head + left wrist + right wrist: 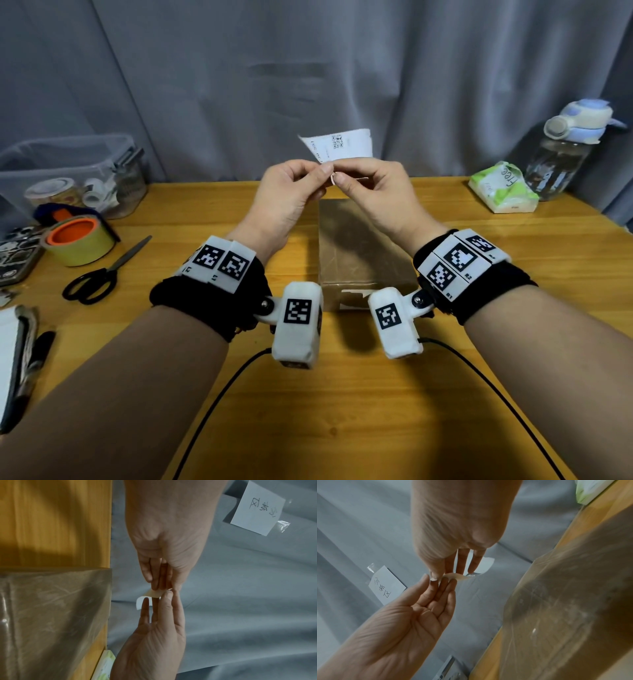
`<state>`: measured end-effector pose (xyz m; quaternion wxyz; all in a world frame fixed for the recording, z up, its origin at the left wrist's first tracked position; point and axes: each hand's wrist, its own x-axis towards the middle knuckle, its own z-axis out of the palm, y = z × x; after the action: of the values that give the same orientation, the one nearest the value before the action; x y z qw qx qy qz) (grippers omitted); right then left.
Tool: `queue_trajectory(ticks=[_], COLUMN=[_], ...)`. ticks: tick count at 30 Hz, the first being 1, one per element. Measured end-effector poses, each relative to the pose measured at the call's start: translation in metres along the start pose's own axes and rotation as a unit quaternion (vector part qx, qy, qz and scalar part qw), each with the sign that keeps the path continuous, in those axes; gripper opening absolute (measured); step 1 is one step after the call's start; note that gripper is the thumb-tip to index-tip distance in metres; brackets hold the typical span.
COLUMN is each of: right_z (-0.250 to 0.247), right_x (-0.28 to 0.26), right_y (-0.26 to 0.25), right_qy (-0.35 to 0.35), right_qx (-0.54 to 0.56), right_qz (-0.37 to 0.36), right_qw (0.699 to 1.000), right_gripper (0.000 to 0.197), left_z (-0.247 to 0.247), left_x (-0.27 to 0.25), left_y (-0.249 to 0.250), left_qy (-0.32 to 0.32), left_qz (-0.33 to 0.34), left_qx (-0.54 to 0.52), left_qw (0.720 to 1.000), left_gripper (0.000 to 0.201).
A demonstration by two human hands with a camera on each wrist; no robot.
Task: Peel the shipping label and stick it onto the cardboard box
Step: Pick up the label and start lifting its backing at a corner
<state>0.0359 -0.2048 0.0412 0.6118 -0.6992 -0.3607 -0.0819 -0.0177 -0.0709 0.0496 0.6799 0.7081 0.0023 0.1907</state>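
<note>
A white shipping label (337, 144) with a printed code stands upright in the air above the brown, tape-wrapped cardboard box (359, 253) on the wooden table. My left hand (323, 171) and right hand (339, 179) meet at its lower corner, each pinching it between thumb and fingertips. In the left wrist view the label corner (154, 594) curls between the left hand (161, 586) above and the right hand (159, 601) below, with the box (51, 615) at the left. In the right wrist view the label (485, 565) shows behind the right hand's fingers (460, 563).
On the left lie a yellow tape roll (80, 240), black scissors (102, 274) and a clear plastic bin (68, 171). A tissue pack (501, 188) and a water bottle (565, 150) stand at the back right. Black cables (219, 394) run across the near table. A grey curtain hangs behind.
</note>
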Motion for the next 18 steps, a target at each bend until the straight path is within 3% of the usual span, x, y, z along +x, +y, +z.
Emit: queue_trajectory(ticks=[7, 13, 18], right_z=[0.001, 0.0, -0.004], right_x=[0.002, 0.006, 0.005], right_y=[-0.001, 0.0, -0.002], right_qy=[0.022, 0.035, 0.033], right_qx=[-0.016, -0.063, -0.034], right_qz=[0.025, 0.026, 0.041], right_qw=[0.999, 0.997, 0.998], right_gripper=[0.017, 0.035, 0.007], left_z=[0.002, 0.002, -0.001], left_x=[-0.005, -0.009, -0.01], left_y=[0.003, 0.004, 0.003], left_qy=[-0.024, -0.065, -0.093], left_qz=[-0.013, -0.023, -0.014], left_qx=[0.018, 0.014, 0.046], left_qw=[0.999, 0.998, 0.995], left_gripper=[0.017, 0.017, 0.015])
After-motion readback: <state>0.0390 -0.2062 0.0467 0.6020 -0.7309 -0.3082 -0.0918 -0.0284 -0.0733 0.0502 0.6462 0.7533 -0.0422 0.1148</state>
